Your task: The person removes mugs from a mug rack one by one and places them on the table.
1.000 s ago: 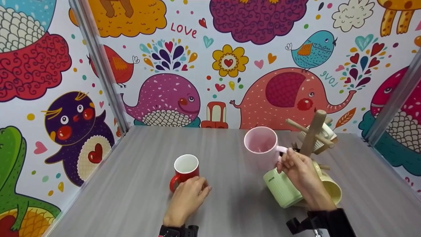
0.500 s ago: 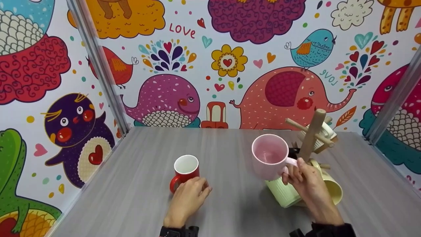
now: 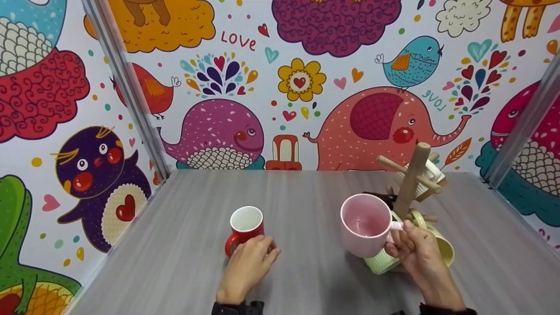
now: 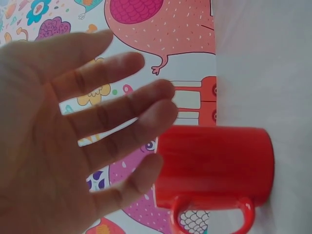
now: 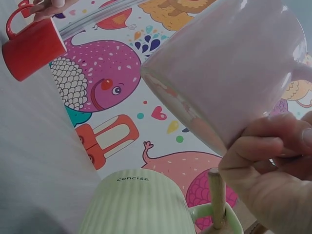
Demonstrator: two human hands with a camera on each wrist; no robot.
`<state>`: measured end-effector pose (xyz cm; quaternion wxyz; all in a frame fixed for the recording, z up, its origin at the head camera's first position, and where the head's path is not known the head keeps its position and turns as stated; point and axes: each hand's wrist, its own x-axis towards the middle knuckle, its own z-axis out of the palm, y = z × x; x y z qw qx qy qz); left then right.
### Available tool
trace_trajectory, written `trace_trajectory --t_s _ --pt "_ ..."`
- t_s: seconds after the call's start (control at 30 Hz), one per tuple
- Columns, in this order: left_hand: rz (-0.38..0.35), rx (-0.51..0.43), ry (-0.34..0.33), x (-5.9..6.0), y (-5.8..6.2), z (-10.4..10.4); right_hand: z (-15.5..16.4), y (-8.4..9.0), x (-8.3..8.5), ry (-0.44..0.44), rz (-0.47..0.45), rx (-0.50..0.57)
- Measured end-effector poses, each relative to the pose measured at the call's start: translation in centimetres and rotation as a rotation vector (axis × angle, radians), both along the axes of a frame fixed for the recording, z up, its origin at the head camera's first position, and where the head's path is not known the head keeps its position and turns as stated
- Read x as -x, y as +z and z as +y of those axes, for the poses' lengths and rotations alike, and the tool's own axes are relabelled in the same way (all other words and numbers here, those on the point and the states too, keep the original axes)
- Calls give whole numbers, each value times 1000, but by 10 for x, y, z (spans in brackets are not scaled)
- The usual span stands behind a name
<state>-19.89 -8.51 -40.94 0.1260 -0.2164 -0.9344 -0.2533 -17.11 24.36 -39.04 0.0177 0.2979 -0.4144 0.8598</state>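
My right hand (image 3: 413, 249) grips the handle of a pink mug (image 3: 365, 225) and holds it in the air, tilted, just left of the wooden mug tree (image 3: 411, 181). In the right wrist view the pink mug (image 5: 229, 68) hangs above a ribbed pale green mug (image 5: 141, 204) marked "concise". That green mug (image 3: 379, 262) hangs low on the tree, partly hidden behind the pink one. My left hand (image 3: 251, 262) rests on the table with relaxed fingers, touching the near side of an upright red mug (image 3: 245, 227). The left wrist view shows straight fingers (image 4: 117, 122) beside the red mug (image 4: 214, 165).
A yellow mug (image 3: 442, 249) and a white mug (image 3: 431, 175) also hang on the tree. Grey table (image 3: 297, 192) stretches between the mugs and the cartoon-print back wall (image 3: 302, 78). Metal posts stand at the left (image 3: 127, 92) and right (image 3: 523, 122) corners.
My right hand has carried the pink mug down and toward me, away from the tree's upper pegs. The left hand and the red mug have stayed put.
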Motion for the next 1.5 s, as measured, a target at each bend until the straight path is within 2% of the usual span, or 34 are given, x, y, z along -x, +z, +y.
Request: trace_trajectory --t_s 0.17,0.37,0.47,0.6,0.73,0.87,0.97,1.2,1.33,1.5 --pt "9 0 -12 -1 1 1 4 -2 -2 -26 -1 26" --pt "38 13 -20 1 2 7 14 0 -3 46 -8 84" --pt "46 17 -22 1 2 9 19 1 -4 37 -19 69" --pt "52 10 -16 0 2 8 24 2 -7 -19 -27 13" --pt "75 8 -10 -1 2 8 31 8 -16 -166 -138 -81" --pt "97 11 -7 -2 4 8 36 16 -24 -399 -386 -194" --pt "106 15 -8 -3 5 8 39 20 -28 -471 -523 -217" --pt "123 26 -10 -6 9 8 44 20 -30 -458 -530 -138" --pt "145 27 -22 -9 10 8 45 18 -30 -436 -494 -98" --pt "176 28 -36 -12 14 9 45 17 -30 -436 -479 -90"
